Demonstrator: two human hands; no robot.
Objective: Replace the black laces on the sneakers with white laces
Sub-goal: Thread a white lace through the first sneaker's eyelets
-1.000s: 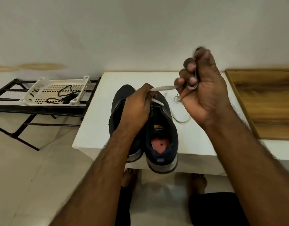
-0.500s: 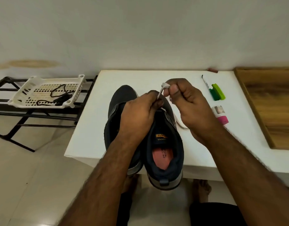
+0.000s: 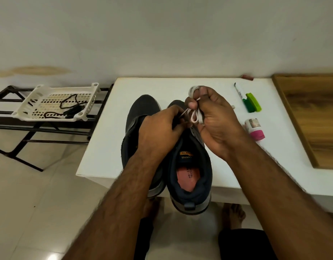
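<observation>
- On the white table [image 3: 105, 128], seen from your head camera, both sneakers stand side by side with toes pointing away from you and heels jutting past the near edge, which I judge keeps the eyelets close under your hands.
- Your left hand [image 3: 158, 132] lies curled over the tongue area of the right sneaker [image 3: 192, 166], its fingertips pinching the white lace [image 3: 194, 117] low down, probably to steady the shoe and hold the lace at an eyelet.
- Your right hand [image 3: 214, 117] is closed on the same lace, with a loop showing below the thumb and another bit curling out above the fingers; gathering the slack this way looks meant to keep it from tangling.
- Your left sneaker [image 3: 141, 113] sits just beside it, mostly hidden by your arm, so its lacing cannot be told.
- Off to the left, the black laces [image 3: 68, 107] lie in a white basket [image 3: 39, 91] on a black rack [image 3: 4, 124], well apart from the shoes.
- Readable writing: the tongue label says "CAMPUS" under an orange tab; the pink insole print is too small to read.
- Right of the shoes lie a marker [image 3: 239, 91], a green highlighter [image 3: 253, 102] and a pink-capped tube [image 3: 255, 129], their labels illegible.
</observation>
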